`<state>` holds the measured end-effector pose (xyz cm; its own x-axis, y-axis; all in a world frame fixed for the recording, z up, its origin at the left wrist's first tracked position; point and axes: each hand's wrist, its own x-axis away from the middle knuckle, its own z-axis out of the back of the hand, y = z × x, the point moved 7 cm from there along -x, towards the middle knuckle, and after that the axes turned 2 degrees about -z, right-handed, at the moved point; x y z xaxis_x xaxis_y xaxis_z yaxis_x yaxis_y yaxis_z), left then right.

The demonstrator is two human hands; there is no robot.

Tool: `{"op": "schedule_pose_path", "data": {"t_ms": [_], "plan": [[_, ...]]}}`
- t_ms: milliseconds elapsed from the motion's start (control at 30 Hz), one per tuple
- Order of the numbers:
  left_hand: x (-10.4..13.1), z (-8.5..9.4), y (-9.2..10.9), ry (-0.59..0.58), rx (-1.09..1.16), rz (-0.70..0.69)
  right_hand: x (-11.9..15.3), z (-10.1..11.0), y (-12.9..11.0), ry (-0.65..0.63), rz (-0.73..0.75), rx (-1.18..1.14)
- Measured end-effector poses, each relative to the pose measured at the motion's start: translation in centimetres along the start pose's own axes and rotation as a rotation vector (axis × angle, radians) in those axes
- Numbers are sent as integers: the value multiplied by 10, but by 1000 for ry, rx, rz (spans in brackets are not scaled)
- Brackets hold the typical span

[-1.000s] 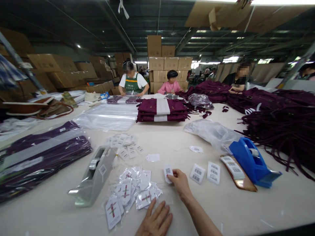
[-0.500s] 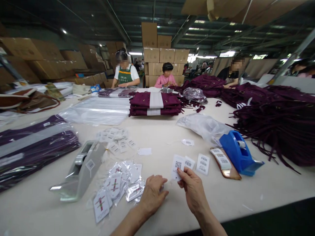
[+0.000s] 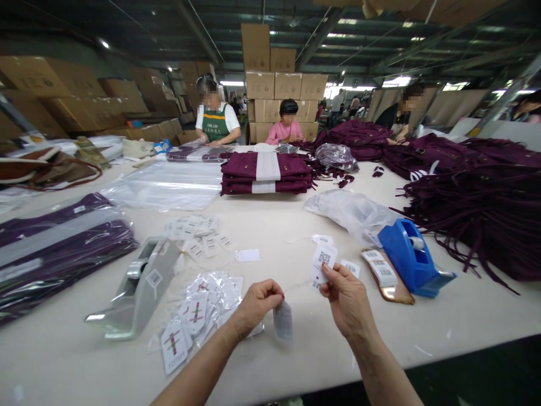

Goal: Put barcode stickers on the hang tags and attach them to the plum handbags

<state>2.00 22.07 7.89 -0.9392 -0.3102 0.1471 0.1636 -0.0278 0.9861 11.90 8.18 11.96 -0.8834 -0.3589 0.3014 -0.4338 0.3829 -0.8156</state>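
Grip: my right hand (image 3: pixel 353 307) pinches a QR-code tag (image 3: pixel 323 252); my left (image 3: pixel 253 309) is closed on a blurred, dangling tag (image 3: pixel 283 324). Clock centred between hands. Two tags raised; many lie loose.

- 2 o'clock: purple fabric pile (image 3: pixel 473 208).
- Near 12: banded purple stack (image 3: pixel 240 166).
- 9: grey tape dispenser (image 3: pixel 163 259); between 2 and 3, blue dispenser (image 3: pixel 401 254).
- 9, nearer: printed-tag heap (image 3: pixel 196 316), partly behind my left forearm.
- 1–2: barcode label (image 3: pixel 350 268), partly hidden by my right hand.
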Motion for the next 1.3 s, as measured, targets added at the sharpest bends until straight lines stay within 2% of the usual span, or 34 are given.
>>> {"op": "schedule_pose_path", "data": {"t_ms": [200, 367, 500, 600, 767, 900, 1000, 1100, 1200, 1300], "plan": [[1, -5, 3, -10, 254, 66, -4, -2, -18, 25, 41, -11], [5, -10, -3, -118, 351, 157, -6, 0, -20, 52, 32, -19], [10, -10, -10, -209, 352, 233, -9, 2, -23, 71, 38, -23], [12, -7, -15, -221, 331, 252, -11, 2, -25, 75, 51, -21], [11, -1, -19, -182, 273, 209, -12, -1, -27, 68, 60, -26], [10, -3, -15, -190, 233, 155, -7, -10, -28, 40, 15, -24], [6, -3, -9, -135, 157, 83, 0, -19, -26, -14, -33, 27], [5, -2, 4, -64, -13, -66, 8, -21, -18, -80, -58, 140], [11, -5, 30, -29, -168, -355, 15, -15, -3, -153, -70, 262], [23, -9, 53, 10, -325, -637, 24, -7, 18, -229, -116, 279]]}}
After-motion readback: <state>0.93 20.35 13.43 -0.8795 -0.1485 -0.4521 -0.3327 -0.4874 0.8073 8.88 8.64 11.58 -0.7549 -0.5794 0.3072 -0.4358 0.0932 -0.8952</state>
